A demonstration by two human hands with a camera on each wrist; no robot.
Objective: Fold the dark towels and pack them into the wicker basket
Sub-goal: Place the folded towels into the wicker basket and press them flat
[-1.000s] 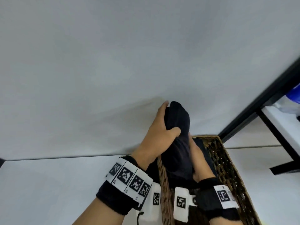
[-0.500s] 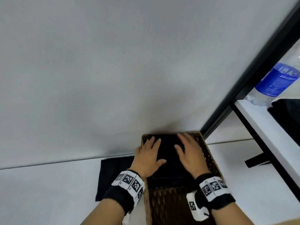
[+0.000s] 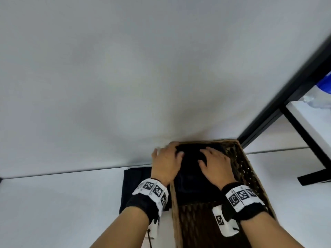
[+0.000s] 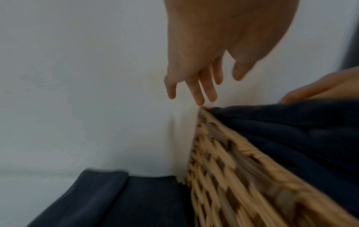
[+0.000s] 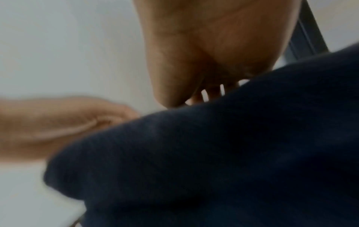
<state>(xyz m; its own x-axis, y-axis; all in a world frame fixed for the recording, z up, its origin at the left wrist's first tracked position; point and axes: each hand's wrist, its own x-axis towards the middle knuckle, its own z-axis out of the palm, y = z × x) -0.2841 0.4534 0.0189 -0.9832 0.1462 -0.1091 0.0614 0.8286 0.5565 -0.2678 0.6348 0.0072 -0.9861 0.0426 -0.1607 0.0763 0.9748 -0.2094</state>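
Fingers of both my hands lie spread and flat, left hand (image 3: pixel 167 162) at the wicker basket (image 3: pixel 240 169) corner, right hand (image 3: pixel 215 164) pressing the folded dark towel (image 3: pixel 192 178) beneath them down to seat it; another towel (image 3: pixel 137 187) waits left of them on the surface (image 3: pixel 62 208)

From my head camera the light is soft and even, with a faint shadow on the wall (image 3: pixel 161 113) behind the wicker basket (image 3: pixel 250 172). Straight edges bow outward. Both wrist views smear with motion blur, the right worst.
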